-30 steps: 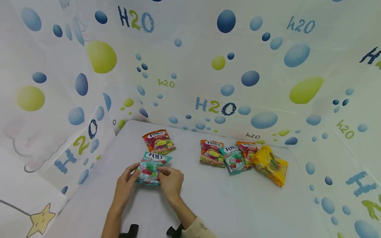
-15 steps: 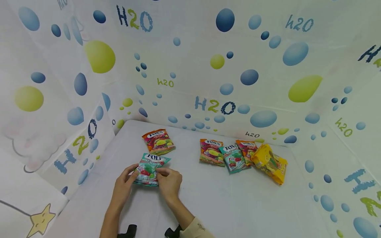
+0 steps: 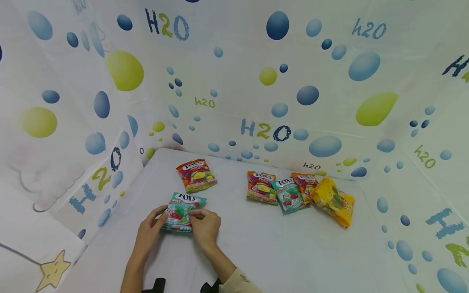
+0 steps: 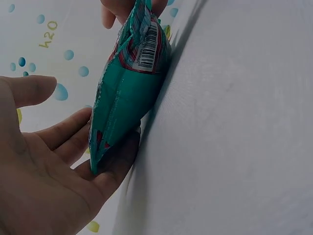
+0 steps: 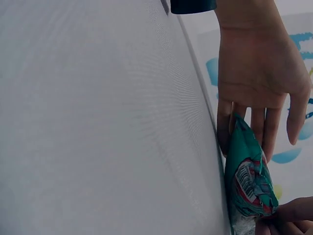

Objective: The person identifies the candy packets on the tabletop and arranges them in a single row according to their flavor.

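A teal FOX'S candy bag (image 3: 179, 212) lies face up on the white table at the left front. My left hand (image 3: 149, 230) is at its left side; in the left wrist view the fingers (image 4: 73, 139) reach straight along and under the bag's end, the thumb held off it. On the opposite edge, my right hand (image 3: 206, 228) pinches the wrapper between thumb and fingers. The right wrist view has the right fingertips (image 5: 293, 215) at the crinkled end of the bag. Just behind it is an orange-and-red FOX'S candy bag (image 3: 197, 176).
Toward the back right lie another orange FOX'S bag (image 3: 261, 188), a second teal bag (image 3: 289, 196), a further orange bag (image 3: 303, 185) and a yellow packet (image 3: 334, 202), overlapping in a row. Bubble-printed sheets (image 3: 234, 73) wall the table at the back and sides.
Both hands have drawn the teal candy bag slightly toward the person and to the left, widening its gap from the orange bag behind. The other bags stay put.
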The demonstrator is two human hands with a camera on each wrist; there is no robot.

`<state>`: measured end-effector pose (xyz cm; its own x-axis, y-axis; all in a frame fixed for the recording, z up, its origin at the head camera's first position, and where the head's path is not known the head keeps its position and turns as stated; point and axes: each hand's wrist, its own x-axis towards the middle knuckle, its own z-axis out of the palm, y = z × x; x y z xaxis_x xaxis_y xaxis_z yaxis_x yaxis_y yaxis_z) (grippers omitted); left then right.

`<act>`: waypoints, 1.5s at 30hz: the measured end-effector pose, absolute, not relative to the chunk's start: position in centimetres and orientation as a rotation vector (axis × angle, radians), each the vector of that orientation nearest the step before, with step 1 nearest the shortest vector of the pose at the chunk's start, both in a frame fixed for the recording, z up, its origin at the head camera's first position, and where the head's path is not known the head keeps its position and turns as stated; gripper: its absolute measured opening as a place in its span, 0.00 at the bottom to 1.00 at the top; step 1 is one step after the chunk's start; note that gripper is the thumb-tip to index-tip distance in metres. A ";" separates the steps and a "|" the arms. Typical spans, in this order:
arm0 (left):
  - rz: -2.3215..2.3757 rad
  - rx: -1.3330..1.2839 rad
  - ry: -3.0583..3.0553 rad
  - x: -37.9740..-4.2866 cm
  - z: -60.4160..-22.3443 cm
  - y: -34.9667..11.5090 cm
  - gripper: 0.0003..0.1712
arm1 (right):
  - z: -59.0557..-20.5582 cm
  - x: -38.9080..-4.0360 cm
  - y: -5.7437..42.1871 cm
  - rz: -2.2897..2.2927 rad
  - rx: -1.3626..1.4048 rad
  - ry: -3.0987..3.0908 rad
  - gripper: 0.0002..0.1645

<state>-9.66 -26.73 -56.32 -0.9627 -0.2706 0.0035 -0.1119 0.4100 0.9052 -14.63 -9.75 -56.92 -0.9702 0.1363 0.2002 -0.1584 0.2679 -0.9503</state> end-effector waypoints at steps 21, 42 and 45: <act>-1.529 0.387 -2.627 -9.4 -56.6 -26.8 0.34 | -56.8 -14.8 -8.8 1.763 0.011 -2.502 0.07; -1.350 0.334 -2.779 -9.6 -56.7 -27.0 0.32 | -57.2 -16.2 -6.4 1.656 0.285 -2.773 0.03; -1.349 0.329 -2.793 -9.8 -56.5 -27.0 0.34 | -57.0 -16.3 -6.0 1.703 0.303 -2.760 0.03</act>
